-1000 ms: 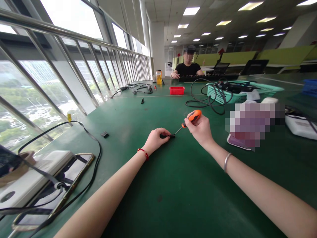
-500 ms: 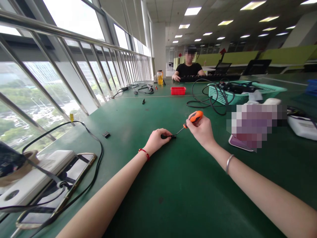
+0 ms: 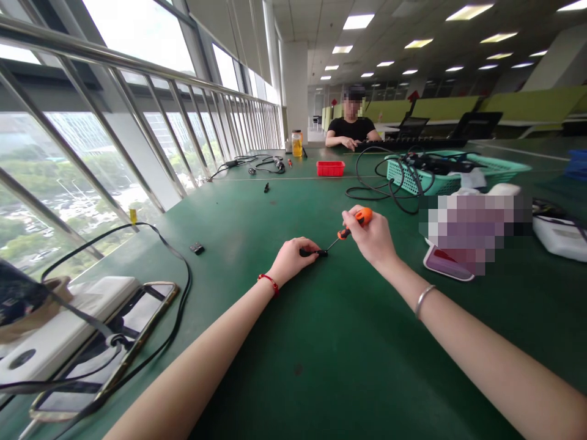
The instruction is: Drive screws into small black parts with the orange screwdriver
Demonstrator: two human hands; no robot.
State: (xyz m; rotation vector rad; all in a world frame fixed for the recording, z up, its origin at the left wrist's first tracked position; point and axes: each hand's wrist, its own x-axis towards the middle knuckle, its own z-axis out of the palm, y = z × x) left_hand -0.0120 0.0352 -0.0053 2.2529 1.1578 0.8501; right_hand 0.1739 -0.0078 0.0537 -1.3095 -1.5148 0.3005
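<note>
My left hand rests on the green table, its fingers closed around a small dark part too small to name. My right hand grips the orange and black handle of a screwdriver. The screwdriver slants down to the left, and its tip meets the end of the dark part or sits right beside it; I cannot tell which. My fingers hide some of the handle and much of the part.
Left lie a small black piece, a phone, a white power bank and a looping cable. Farther back stand a red bin, a jar and a teal basket with cables. A person sits opposite.
My right hand has shifted slightly, and its fingers sit differently on the screwdriver handle. My left hand stays nearly still. Across the table, the person's hand has moved to the right.
</note>
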